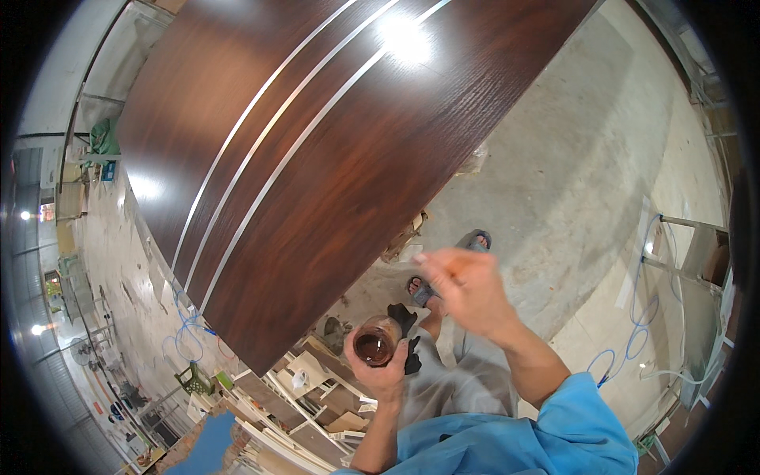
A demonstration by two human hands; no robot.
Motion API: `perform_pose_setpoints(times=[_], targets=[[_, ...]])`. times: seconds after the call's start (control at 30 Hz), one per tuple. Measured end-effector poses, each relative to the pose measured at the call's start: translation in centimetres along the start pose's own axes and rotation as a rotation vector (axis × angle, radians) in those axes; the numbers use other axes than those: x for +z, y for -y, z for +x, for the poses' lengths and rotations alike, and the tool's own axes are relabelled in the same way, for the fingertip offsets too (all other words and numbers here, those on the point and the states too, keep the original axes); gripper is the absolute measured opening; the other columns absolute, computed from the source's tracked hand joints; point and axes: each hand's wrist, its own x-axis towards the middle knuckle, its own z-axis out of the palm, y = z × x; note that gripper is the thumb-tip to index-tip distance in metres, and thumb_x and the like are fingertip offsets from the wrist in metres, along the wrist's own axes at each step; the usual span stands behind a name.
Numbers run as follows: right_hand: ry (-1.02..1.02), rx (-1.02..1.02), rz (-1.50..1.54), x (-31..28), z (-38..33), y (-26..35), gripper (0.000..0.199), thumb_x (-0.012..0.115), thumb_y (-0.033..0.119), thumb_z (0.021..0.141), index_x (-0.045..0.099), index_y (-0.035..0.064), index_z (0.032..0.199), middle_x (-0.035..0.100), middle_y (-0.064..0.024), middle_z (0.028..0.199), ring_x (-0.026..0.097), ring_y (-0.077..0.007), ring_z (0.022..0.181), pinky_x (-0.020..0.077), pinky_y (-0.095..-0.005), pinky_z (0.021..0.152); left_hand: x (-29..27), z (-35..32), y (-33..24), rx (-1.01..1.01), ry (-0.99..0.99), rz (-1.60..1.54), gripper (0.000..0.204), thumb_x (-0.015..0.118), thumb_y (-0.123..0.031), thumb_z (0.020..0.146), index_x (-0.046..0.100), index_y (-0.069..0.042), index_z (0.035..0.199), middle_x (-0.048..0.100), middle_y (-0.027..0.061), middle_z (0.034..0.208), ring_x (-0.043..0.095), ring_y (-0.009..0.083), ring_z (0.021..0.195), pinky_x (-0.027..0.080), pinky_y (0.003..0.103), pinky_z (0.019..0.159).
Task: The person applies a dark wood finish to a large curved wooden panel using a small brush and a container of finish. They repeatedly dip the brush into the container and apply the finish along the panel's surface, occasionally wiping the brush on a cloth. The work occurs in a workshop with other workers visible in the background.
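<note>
My left hand (372,370) is wrapped round a clear glass jar (385,328) with dark reddish-brown liquid (374,347) inside. The jar is upright beside the near edge of a big dark brown wood-grain panel (348,190). Three thin silver strips run along this panel, and lamps reflect off its glossy face. My right hand (467,289) is raised over the floor to the right of the jar, apart from the panel. Its fingers are curled together and a little blurred; what they hold, if anything, does not show. Black, cloth-like pieces (402,318) sit just behind the jar.
Pale boards and wood offcuts (317,388) are piled below the panel's near corner. Blue hose (643,321) lies in loops on the concrete floor (554,158) at the right, with more at the left. A green crate (194,380) stands at lower left.
</note>
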Motion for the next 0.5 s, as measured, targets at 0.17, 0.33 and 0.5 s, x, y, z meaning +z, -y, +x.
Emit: perform_pose_setpoints(times=[0.17, 0.33, 0.5], targets=[[0.040, 0.133, -0.015, 0.9, -0.5, 0.3, 0.020, 0.065, 0.014, 0.096, 0.073, -0.0033, 0.101, 0.069, -0.0115, 0.073, 0.065, -0.0144, 0.062, 0.0502, -0.0305, 0.057, -1.0, 0.1, 0.8, 0.030, -0.008, -0.003, 0.082, 0.090, -0.011, 0.067, 0.045, 0.002, 0.135, 0.055, 0.0158, 0.122, 0.058, 0.0260, 0.112, 0.049, 0.036, 0.098], [0.139, -0.085, -0.028, 4.1, -2.2, 1.5, 0.018, 0.067, 0.012, 0.093, 0.073, -0.0045, 0.098, 0.069, -0.0119, 0.073, 0.066, -0.0138, 0.063, 0.0505, -0.0297, 0.057, -1.8, -0.3, 1.5, 0.016, -0.031, -0.065, 0.082, 0.090, -0.011, 0.067, 0.045, 0.003, 0.135, 0.054, 0.0159, 0.123, 0.058, 0.0256, 0.112, 0.050, 0.036, 0.097], [-0.124, 0.198, 0.072, 3.5, -2.1, 1.1, 0.015, 0.069, 0.009, 0.091, 0.074, -0.0040, 0.096, 0.073, -0.0145, 0.079, 0.067, -0.0183, 0.064, 0.0521, -0.0305, 0.060, -3.1, -0.5, 2.3, 0.035, -0.052, -0.078, 0.082, 0.090, -0.010, 0.067, 0.045, 0.003, 0.135, 0.055, 0.0163, 0.123, 0.059, 0.0259, 0.113, 0.050, 0.036, 0.097]])
